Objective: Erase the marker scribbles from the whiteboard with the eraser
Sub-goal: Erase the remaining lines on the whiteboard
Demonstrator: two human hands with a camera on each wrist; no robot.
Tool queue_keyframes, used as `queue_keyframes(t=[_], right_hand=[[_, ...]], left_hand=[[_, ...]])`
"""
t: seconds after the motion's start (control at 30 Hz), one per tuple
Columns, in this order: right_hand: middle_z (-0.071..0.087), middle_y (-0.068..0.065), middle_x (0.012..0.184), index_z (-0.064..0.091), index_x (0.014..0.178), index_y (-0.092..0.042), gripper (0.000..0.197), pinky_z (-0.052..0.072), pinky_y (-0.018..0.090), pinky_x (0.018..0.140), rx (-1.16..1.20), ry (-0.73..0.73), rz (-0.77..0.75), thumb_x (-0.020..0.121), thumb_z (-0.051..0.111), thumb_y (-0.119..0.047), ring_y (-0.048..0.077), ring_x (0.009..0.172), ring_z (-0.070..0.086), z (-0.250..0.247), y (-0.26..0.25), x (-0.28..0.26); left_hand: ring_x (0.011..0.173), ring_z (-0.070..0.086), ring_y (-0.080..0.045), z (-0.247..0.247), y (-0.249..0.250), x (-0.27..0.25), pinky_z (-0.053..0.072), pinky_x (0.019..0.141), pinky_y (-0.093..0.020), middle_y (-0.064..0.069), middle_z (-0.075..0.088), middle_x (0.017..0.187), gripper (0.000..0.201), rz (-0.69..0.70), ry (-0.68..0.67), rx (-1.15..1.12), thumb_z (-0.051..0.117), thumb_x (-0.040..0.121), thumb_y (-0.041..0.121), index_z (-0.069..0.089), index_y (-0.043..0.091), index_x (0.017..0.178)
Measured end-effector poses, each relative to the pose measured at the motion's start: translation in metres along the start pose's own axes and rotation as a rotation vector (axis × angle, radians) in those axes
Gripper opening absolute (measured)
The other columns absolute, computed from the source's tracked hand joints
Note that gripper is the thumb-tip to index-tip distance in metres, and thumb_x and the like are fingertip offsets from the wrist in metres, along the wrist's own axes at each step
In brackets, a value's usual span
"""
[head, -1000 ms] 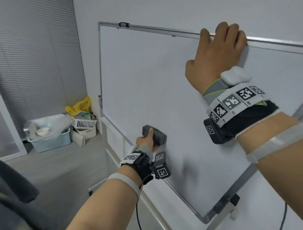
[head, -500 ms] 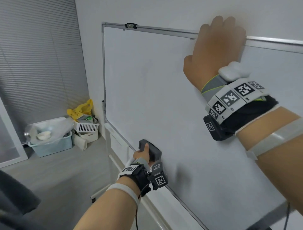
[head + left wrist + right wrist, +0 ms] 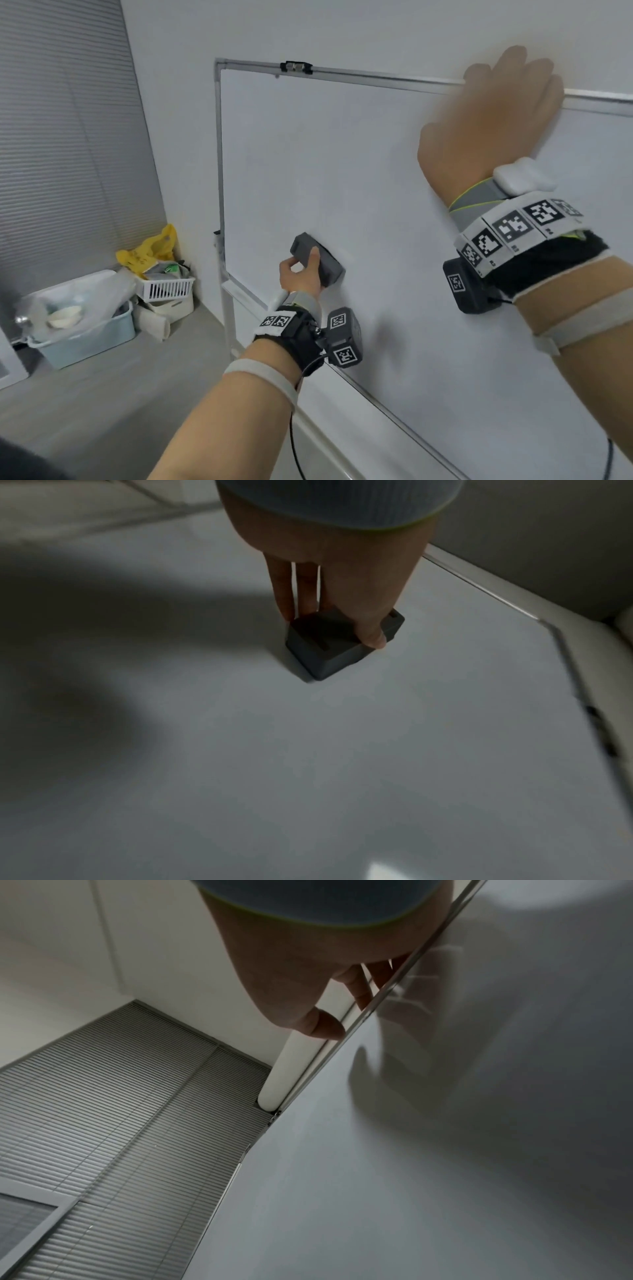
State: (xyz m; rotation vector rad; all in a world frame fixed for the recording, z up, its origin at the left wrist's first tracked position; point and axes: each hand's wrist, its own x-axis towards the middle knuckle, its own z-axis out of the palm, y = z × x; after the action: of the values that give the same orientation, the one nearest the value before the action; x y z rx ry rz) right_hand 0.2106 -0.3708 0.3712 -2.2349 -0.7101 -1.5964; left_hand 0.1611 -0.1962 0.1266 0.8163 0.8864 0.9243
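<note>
The whiteboard (image 3: 359, 164) stands upright on its stand, and no marker scribbles show on its surface. My left hand (image 3: 301, 277) grips a dark grey block eraser (image 3: 330, 265) and holds it flat against the board's lower left area. In the left wrist view the thumb and fingers (image 3: 371, 634) pinch the eraser (image 3: 329, 656) from both sides on the board (image 3: 342, 764). My right hand (image 3: 489, 120), blurred, holds the board's top frame (image 3: 376, 79), fingers curled over it. The right wrist view shows the right hand (image 3: 301, 969) on that frame (image 3: 304, 1080).
A black clip (image 3: 296, 66) sits on the top frame. The pen tray (image 3: 245, 294) runs along the bottom edge. On the floor at left stand a pale blue bin (image 3: 85, 339), a white basket (image 3: 166, 287) and a yellow bag (image 3: 150, 250), below grey blinds (image 3: 68, 154).
The eraser slid down toward the bottom frame, then back up the board in my left hand. My right hand stayed on the top frame. The head view shifted.
</note>
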Motion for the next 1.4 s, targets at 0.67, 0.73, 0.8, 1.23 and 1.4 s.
queue_keyframes(t=[0.67, 0.73, 0.8, 1.23, 1.4], right_hand=[[0.05, 0.019, 0.12, 0.049, 0.123, 0.002, 0.053, 0.033, 0.048, 0.104, -0.004, -0.214, -0.189, 0.078, 0.052, -0.026, 0.038, 0.113, 0.044, 0.032, -0.087, 0.021], [0.048, 0.019, 0.124, 0.047, 0.128, 0.002, 0.057, 0.031, 0.048, 0.106, -0.007, -0.24, -0.204, 0.079, 0.053, -0.027, 0.038, 0.116, 0.043, 0.036, -0.099, 0.025], [0.047, 0.019, 0.126, 0.046, 0.131, 0.002, 0.061, 0.029, 0.048, 0.109, -0.02, -0.234, -0.198, 0.08, 0.053, -0.029, 0.038, 0.118, 0.042, 0.039, -0.104, 0.025], [0.039, 0.024, 0.148, 0.033, 0.149, 0.004, 0.078, 0.013, 0.052, 0.122, 0.027, -0.154, -0.217, 0.081, 0.054, -0.029, 0.044, 0.138, 0.032, 0.042, -0.099, 0.005], [0.029, 0.024, 0.158, 0.043, 0.146, -0.002, 0.072, 0.008, 0.052, 0.124, 0.137, -0.204, -0.292, 0.081, 0.052, -0.032, 0.042, 0.149, 0.017, 0.028, -0.09, -0.008]], left_hand=[[0.1, 0.069, -0.032, 0.007, 0.119, 0.04, 0.061, 0.083, -0.05, -0.012, 0.068, 0.116, 0.049, 0.142, -0.126, 0.049, 0.082, 0.075, 0.041, 0.055, 0.024, 0.112], [0.098, 0.07, -0.031, 0.003, 0.115, 0.054, 0.061, 0.082, -0.05, -0.01, 0.069, 0.114, 0.049, 0.164, -0.09, 0.107, 0.081, 0.066, 0.051, 0.055, 0.032, 0.103], [0.098, 0.069, -0.032, -0.01, 0.099, 0.07, 0.059, 0.088, -0.048, -0.011, 0.071, 0.114, 0.051, 0.129, -0.013, 0.179, 0.078, 0.064, 0.056, 0.057, 0.033, 0.104], [0.103, 0.067, -0.04, -0.059, 0.025, 0.071, 0.06, 0.078, -0.046, -0.02, 0.068, 0.114, 0.059, -0.156, 0.024, 0.309, 0.073, 0.084, 0.042, 0.056, 0.003, 0.124], [0.1, 0.072, -0.033, -0.055, 0.043, 0.023, 0.063, 0.067, -0.039, -0.016, 0.069, 0.112, 0.045, -0.165, -0.26, 0.034, 0.076, 0.087, 0.028, 0.054, 0.008, 0.121]])
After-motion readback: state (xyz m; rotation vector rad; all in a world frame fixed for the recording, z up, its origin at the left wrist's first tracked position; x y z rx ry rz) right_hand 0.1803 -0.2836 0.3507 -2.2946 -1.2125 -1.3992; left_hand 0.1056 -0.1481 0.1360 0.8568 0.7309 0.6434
